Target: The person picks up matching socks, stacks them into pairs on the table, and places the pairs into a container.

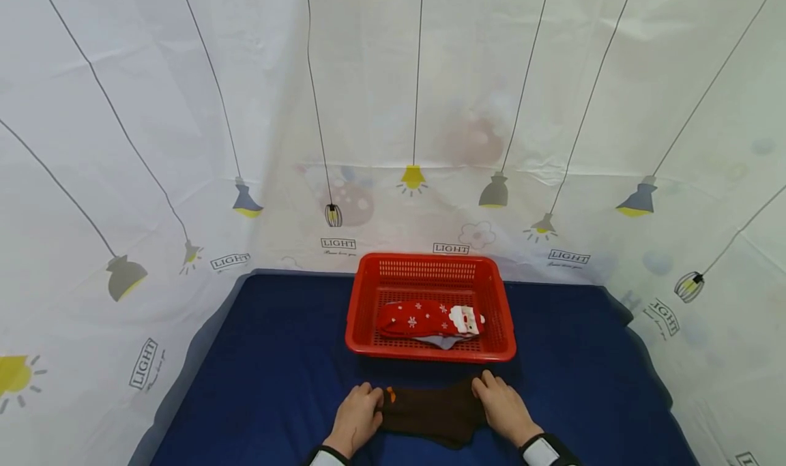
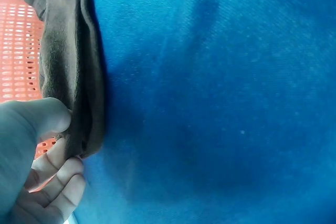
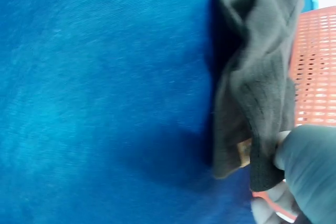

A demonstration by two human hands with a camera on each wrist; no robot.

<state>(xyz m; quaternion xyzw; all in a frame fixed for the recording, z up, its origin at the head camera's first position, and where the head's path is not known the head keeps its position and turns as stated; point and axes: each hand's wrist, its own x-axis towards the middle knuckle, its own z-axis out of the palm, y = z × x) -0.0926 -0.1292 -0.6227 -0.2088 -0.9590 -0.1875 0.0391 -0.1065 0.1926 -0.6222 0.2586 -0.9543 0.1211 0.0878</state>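
A pair of dark brown socks (image 1: 432, 411) with a small orange patch lies stretched sideways in front of the basket. At its left end, my left hand (image 1: 357, 415) pinches the cloth; the left wrist view shows the thumb (image 2: 50, 116) on one side of the brown fabric (image 2: 65, 40) and fingers on the other. My right hand (image 1: 505, 408) grips the other end, where the right wrist view shows the layers (image 3: 265, 87) hanging slightly apart with a tan label between them. Some right fingertips are hidden behind the fabric.
Just beyond the socks stands a red plastic basket (image 1: 430, 352). Inside it lie red Santa socks (image 1: 420, 318) on top of a grey cloth piece (image 1: 445, 342). A dark blue cloth (image 1: 276, 357) covers the table, and a white printed curtain (image 1: 368, 111) surrounds it.
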